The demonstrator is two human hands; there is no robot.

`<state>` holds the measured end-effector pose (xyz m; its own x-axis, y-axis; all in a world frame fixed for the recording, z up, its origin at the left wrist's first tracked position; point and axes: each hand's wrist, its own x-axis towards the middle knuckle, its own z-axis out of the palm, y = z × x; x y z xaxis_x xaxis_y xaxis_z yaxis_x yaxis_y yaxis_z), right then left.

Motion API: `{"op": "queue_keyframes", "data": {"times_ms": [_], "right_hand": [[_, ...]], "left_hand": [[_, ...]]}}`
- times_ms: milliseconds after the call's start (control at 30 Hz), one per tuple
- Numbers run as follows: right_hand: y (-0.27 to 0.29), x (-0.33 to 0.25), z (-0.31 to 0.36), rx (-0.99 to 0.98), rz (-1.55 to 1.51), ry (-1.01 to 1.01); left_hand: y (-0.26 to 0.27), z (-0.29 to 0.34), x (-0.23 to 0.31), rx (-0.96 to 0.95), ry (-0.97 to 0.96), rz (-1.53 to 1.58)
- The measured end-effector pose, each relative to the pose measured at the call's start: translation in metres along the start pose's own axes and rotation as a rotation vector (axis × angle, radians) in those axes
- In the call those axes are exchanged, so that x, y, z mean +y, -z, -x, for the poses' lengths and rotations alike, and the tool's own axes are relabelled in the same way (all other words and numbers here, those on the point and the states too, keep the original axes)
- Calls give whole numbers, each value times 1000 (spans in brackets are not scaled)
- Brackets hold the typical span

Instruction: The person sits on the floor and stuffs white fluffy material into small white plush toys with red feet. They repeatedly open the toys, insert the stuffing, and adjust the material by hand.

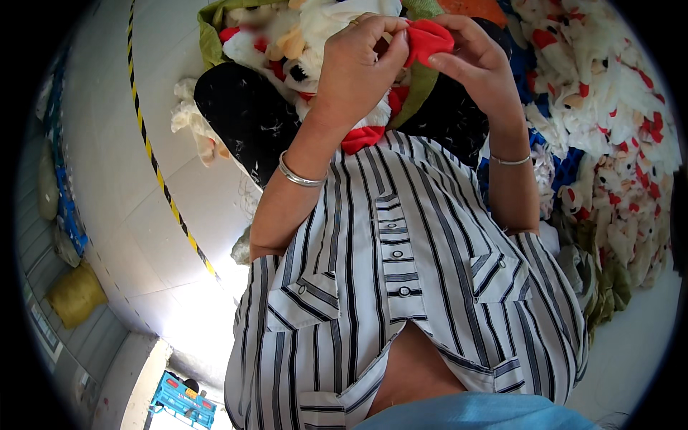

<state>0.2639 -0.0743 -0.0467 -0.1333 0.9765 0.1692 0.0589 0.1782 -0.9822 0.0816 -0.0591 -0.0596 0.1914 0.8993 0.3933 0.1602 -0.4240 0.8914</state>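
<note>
Between my two hands, above my lap, is a small piece of red fabric. My left hand pinches its left edge between thumb and fingers. On the other side, the thumb and fingers of my right hand grip its right edge. Below the hands, white plush pieces with red, black and tan parts lie heaped on my lap. A red and white piece rests against my striped shirt. Green sack cloth surrounds part of the heap.
A large pile of white and red plush pieces spreads on the right. Off-white plush lies beside my left knee. Yellow-black tape crosses the pale floor on the left. A yellow sack stands farther left, and a blue vehicle shows through a doorway.
</note>
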Motion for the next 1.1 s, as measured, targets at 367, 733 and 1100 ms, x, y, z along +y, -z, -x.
{"op": "queue_keyframes", "data": {"times_ms": [367, 733, 1100], "right_hand": [[3, -3, -2, 38, 303, 266], [3, -1, -8, 283, 123, 253], [-48, -1, 9, 32, 45, 56]], "left_hand": [[16, 10, -1, -32, 303, 314], [26, 15, -2, 43, 291, 385], [6, 23, 20, 64, 260, 403]]}}
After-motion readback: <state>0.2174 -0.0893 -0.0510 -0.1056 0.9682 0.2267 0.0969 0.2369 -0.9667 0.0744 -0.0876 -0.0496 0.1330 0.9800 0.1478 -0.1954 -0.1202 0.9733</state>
